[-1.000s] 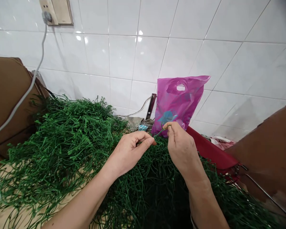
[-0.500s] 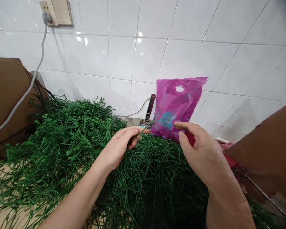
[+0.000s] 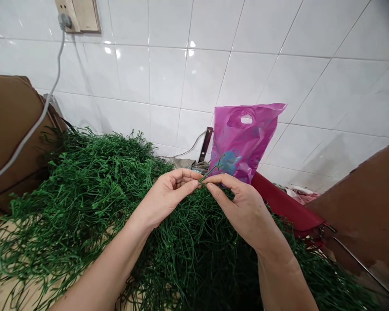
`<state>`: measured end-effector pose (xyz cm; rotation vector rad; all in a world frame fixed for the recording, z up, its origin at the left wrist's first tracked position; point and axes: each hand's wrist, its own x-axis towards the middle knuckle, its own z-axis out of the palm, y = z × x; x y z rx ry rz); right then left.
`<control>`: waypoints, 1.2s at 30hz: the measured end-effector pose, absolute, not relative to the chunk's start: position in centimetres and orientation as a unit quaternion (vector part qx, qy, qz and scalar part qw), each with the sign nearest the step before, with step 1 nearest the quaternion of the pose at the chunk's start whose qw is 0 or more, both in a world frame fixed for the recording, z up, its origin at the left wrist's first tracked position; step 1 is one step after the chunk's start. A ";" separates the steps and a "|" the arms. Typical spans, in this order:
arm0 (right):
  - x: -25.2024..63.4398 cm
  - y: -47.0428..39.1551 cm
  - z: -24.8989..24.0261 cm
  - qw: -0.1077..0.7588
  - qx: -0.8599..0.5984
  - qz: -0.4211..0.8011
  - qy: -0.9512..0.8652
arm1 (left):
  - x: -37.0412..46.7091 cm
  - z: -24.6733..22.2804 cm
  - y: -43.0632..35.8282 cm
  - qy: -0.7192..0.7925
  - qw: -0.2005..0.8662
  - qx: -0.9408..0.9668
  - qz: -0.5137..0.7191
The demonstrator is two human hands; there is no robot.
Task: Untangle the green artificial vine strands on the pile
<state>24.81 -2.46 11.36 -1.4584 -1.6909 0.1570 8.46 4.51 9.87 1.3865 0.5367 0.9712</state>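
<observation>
**Thin green sprig pinched between 2 hands above the pile**

Risk first. The green plastic sprig [image 3: 210, 170] is thin and springy, and only fingertips hold it, so a small slip of either pinch would likely flick it out. If it drops it lands in the pile of green plastic stems [image 3: 94, 194] directly below and would be very hard to pick out again, same colour, same shape. Pulling the 2 hands apart too hard could probably bend or snap the stem at the pinch. Loose strands from the pile stand just under the fingers and could snag and come up with it. The magenta plastic bag [image 3: 241, 140] stands close behind at 12 o'clock; a wide move of the right hand could knock it over.

Position. The left hand [image 3: 168, 196] is curled, thumb and fingers closed on the lower end of the sprig. The right hand [image 3: 243, 207] comes in from 3 o'clock, thumb and forefinger nearly shut at the same spot; whether it truly grips the stem or only touches it I cannot tell. The fingertips of both hands meet. The sprig rises from that meeting point toward 1 o'clock, its tip showing in front of the bag. From the left hand it sits at 2 o'clock, from the right hand at 10 o'clock, touching both. Both hands hover over the pile, which covers the tabletop [image 3: 0, 296].
</observation>
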 end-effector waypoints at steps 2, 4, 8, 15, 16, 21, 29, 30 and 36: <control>24.8 -2.5 11.5 0.430 -0.588 0.060 -0.683 | 8.4 10.0 4.5 0.242 0.618 0.621 0.417; 24.7 -2.4 11.5 0.425 -0.586 0.041 -0.688 | 8.4 10.1 4.4 0.253 0.613 0.636 0.394; 24.7 -2.2 11.1 0.420 -0.580 0.008 -0.698 | 8.6 10.1 4.3 0.268 0.595 0.665 0.363; 24.3 -1.1 9.7 0.410 -0.565 -0.072 -0.712 | 8.7 9.8 4.6 0.268 0.597 0.662 0.365; 24.1 -0.9 9.4 0.425 -0.569 -0.079 -0.699 | 8.8 9.8 4.7 0.270 0.597 0.658 0.370; 23.1 0.0 8.6 0.481 -0.590 -0.068 -0.646 | 9.0 9.6 4.8 0.272 0.626 0.619 0.388; 24.0 1.2 7.6 0.478 -0.655 -0.091 -0.579 | 9.4 9.7 4.3 0.273 0.653 0.593 0.383; 25.2 1.2 7.7 0.479 -0.670 -0.106 -0.556 | 9.3 10.0 3.9 0.270 0.655 0.602 0.369; 32.5 -1.2 10.1 0.525 -0.709 -0.051 -0.468 | 8.7 10.8 3.0 0.236 0.664 0.612 0.360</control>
